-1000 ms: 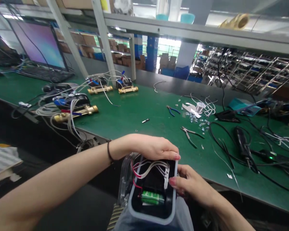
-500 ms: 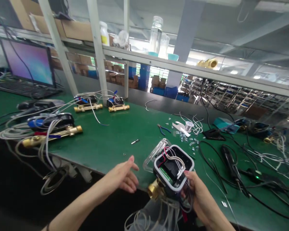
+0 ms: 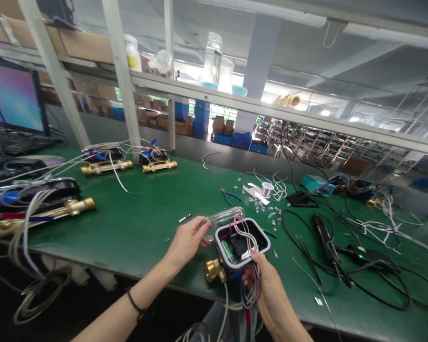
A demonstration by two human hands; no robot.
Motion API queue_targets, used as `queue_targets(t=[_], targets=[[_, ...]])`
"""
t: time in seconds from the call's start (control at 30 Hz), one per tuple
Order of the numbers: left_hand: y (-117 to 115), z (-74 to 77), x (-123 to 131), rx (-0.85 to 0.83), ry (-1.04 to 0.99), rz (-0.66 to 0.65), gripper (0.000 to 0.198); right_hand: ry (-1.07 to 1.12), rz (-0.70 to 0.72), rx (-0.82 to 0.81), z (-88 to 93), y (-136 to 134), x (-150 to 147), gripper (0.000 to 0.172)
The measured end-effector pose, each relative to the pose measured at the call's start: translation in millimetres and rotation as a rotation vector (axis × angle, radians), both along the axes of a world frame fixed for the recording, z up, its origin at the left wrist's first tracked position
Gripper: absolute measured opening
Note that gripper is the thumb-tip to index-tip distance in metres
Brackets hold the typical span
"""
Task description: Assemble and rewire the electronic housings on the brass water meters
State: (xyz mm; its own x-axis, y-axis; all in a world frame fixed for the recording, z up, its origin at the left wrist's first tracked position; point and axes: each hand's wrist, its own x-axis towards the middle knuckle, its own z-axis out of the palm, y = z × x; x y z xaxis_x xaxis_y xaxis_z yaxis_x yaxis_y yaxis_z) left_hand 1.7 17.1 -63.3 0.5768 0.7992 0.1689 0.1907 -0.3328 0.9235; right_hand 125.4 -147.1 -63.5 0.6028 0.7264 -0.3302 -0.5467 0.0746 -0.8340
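Observation:
My right hand (image 3: 266, 280) grips a black meter housing (image 3: 260, 232) with a pale grey seal around its rim, along with a bundle of grey cables (image 3: 251, 289). Inside the open housing are a green circuit board (image 3: 228, 248), red and white wires and a white connector (image 3: 248, 253) beside my right thumb. A brass pipe fitting (image 3: 213, 270) sticks out at its left. The clear plastic cover (image 3: 225, 216) stands tilted back behind the housing. At the cover's left end, my left hand (image 3: 189, 240) has its fingers closed on the edge; the fingertips are partly hidden.
Blue-handled pliers (image 3: 231, 195), a solder spool (image 3: 267, 190) and small clear scraps (image 3: 262, 207) lie behind the housing. A black soldering iron (image 3: 326, 242) and its cables spread at right. Brass meters (image 3: 71, 209) with coiled cables line the left, near the bench's front edge.
My left hand has moved from beside the housing up to the clear cover and taken its edge. The housing sits a bit further left in view as the camera turned right.

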Motion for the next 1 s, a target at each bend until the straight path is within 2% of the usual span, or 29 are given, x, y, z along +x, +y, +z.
queue_targets(t=[0.13, 0.23, 0.33, 0.47, 0.53, 0.6, 0.63, 0.7, 0.73, 0.77, 0.8, 0.83, 0.9, 0.93, 1.0], targets=[[3.4, 20.6, 8.6, 0.189, -0.123, 0.063, 0.033, 0.038, -0.003, -0.005, -0.8, 2.6, -4.5, 0.056], [-5.8, 31.3, 16.5, 0.356, -0.193, 0.114, 0.028, 0.054, 0.019, 0.006, 1.2, 4.8, -8.9, 0.06], [-22.5, 27.9, 25.4, 0.472, -0.268, 0.13, 0.023, 0.046, 0.041, 0.015, 2.5, 6.8, -12.6, 0.065], [-39.8, 12.3, 32.7, 0.54, -0.332, 0.146, 0.019, 0.009, 0.126, -0.005, -1.9, 1.4, -7.6, 0.066], [-43.0, 7.4, 33.4, 0.569, -0.338, 0.174, 0.018, -0.205, 0.236, -0.096, -4.1, -7.9, 4.2, 0.062], [-43.6, 5.7, 32.8, 0.61, -0.332, 0.201, 0.019, -0.565, 0.336, -0.245, -2.0, -19.2, 23.0, 0.06], [-43.5, 5.7, 32.4, 0.633, -0.326, 0.205, 0.02, -0.763, 0.328, -0.316, 1.5, -24.2, 34.1, 0.06], [-43.3, 6.4, 31.5, 0.664, -0.317, 0.194, 0.02, -1.047, 0.147, -0.375, 14.3, -29.5, 56.2, 0.053], [-43.3, 6.9, 31.2, 0.671, -0.314, 0.185, 0.02, -1.269, -0.005, -0.353, 23.1, -28.9, 65.6, 0.052], [-43.5, 7.3, 30.9, 0.675, -0.313, 0.177, 0.02, -1.49, -0.087, -0.297, 33.1, -26.0, 73.0, 0.052], [-43.7, 7.7, 30.8, 0.677, -0.313, 0.173, 0.02, -1.697, -0.101, -0.224, 43.7, -20.9, 78.1, 0.053], [-43.9, 8.1, 30.7, 0.676, -0.313, 0.169, 0.02, -1.878, -0.062, -0.15, 54.2, -14.2, 80.8, 0.055], [-44.4, 8.9, 30.5, 0.675, -0.318, 0.159, 0.02, -2.108, 0.114, -0.065, 72.5, 1.9, 79.7, 0.061], [-44.9, 9.4, 30.4, 0.676, -0.321, 0.152, 0.02, -2.177, 0.203, -0.058, 79.4, 10.1, 77.0, 0.062], [-47.0, 10.4, 30.0, 0.666, -0.318, 0.142, 0.021, -2.24, 0.349, -0.069, 87.3, 23.7, 70.4, 0.052]])
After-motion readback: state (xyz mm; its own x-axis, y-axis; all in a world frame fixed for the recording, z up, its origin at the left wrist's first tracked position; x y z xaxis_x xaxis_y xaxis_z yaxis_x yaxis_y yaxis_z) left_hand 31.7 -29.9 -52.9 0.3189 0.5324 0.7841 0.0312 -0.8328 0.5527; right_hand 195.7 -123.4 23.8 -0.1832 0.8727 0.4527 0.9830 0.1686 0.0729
